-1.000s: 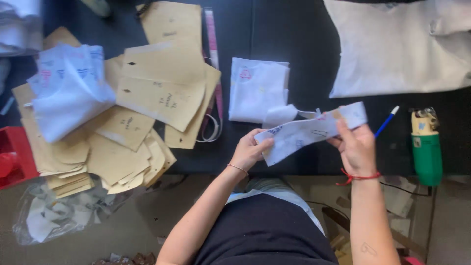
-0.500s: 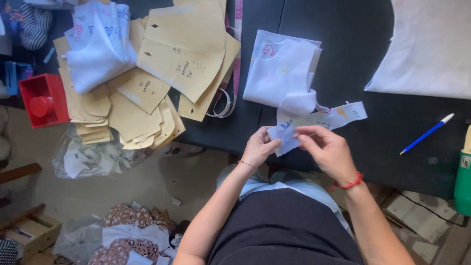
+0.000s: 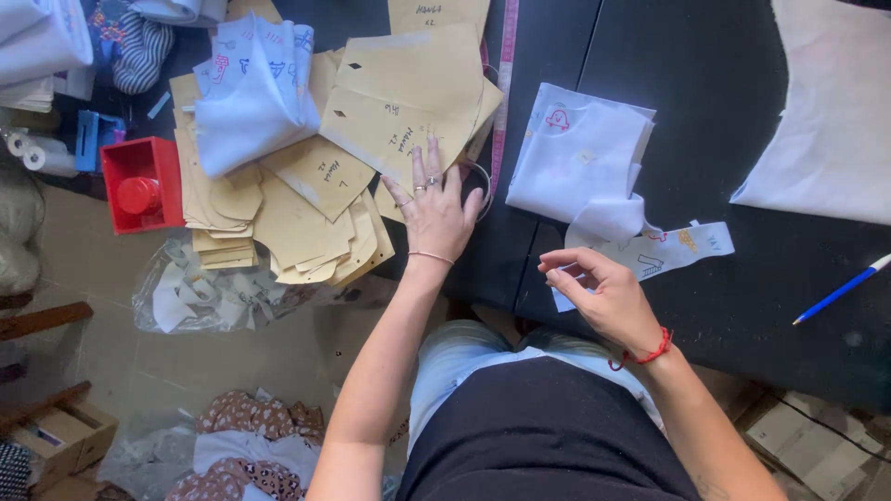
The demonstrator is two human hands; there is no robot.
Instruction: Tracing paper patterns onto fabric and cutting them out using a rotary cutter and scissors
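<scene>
My left hand (image 3: 434,211) lies flat with fingers spread on the edge of a pile of tan paper pattern pieces (image 3: 306,176), beside a clear round ring (image 3: 475,181). My right hand (image 3: 599,295) hovers near the black table's front edge, thumb and forefinger pinched together; whether something thin is between them I cannot tell. Just beyond it lies a narrow white printed fabric strip (image 3: 664,252). A stack of white fabric pieces (image 3: 580,158) sits behind the strip.
A folded white printed cloth (image 3: 251,93) rests on the patterns. A pink measuring tape (image 3: 501,83) runs up the black table (image 3: 705,102). Large white fabric (image 3: 835,121) lies at right, a blue pen (image 3: 840,289) below it. A red box (image 3: 139,186) sits left.
Both hands let go of the white strip, which now lies on the table. My left hand moved left onto the paper patterns. The view shifted left.
</scene>
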